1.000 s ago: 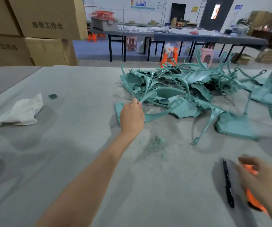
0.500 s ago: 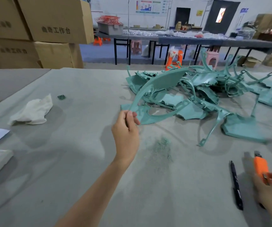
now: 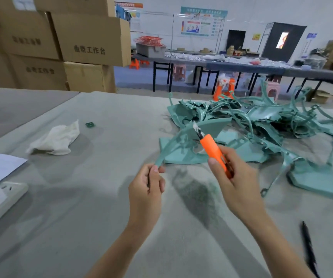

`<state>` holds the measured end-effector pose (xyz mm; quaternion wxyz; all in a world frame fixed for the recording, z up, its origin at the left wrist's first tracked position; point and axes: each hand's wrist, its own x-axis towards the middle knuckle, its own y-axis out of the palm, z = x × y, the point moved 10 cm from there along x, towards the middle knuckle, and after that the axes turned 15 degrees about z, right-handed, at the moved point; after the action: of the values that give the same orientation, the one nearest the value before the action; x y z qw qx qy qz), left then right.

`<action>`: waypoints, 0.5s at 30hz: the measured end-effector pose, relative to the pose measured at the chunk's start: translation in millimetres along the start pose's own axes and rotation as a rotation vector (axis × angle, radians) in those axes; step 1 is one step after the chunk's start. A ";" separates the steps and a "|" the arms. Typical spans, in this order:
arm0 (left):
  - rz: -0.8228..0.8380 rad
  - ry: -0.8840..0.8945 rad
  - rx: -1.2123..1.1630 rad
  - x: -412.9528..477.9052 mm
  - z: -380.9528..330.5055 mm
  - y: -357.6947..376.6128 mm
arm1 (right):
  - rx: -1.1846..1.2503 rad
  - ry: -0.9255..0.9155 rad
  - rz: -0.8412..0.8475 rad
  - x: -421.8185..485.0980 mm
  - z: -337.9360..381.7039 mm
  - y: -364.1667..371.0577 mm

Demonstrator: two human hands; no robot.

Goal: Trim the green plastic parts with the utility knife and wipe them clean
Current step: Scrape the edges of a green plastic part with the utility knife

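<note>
We note the left hand [image 3: 147, 187] - fingers pinched on the stem of a green part [image 3: 214, 123], raised over the bench [image 3: 81, 207] near the pile [image 3: 265, 119]. Right hand [image 3: 236, 177] fingers are clamped on the utility knife [image 3: 211, 150] - blade beside the part. The cloth [image 3: 56, 138] lies left.

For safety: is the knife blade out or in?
Out: a bare blade sticks from the orange knife in the right hand.

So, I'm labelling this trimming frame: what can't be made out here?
Head view only.
Whether the utility knife blade touches the held green part: overlapping, blurred.
The part's gripped end: hidden inside the left hand.
Knife's rear: covered by the right hand.
Lower end of the black pen: cut by the bottom edge.
</note>
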<state>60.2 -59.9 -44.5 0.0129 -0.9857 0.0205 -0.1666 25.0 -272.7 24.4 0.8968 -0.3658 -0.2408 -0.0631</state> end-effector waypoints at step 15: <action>0.564 -0.042 -0.311 3.7 1.1 40.1 | 0.205 0.008 -0.005 -8.3 -33.4 34.4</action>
<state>62.5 -100.1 -45.6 -0.0917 -0.9346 0.3178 -0.1307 40.6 -271.2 -21.7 0.9302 -0.2713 -0.2436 -0.0418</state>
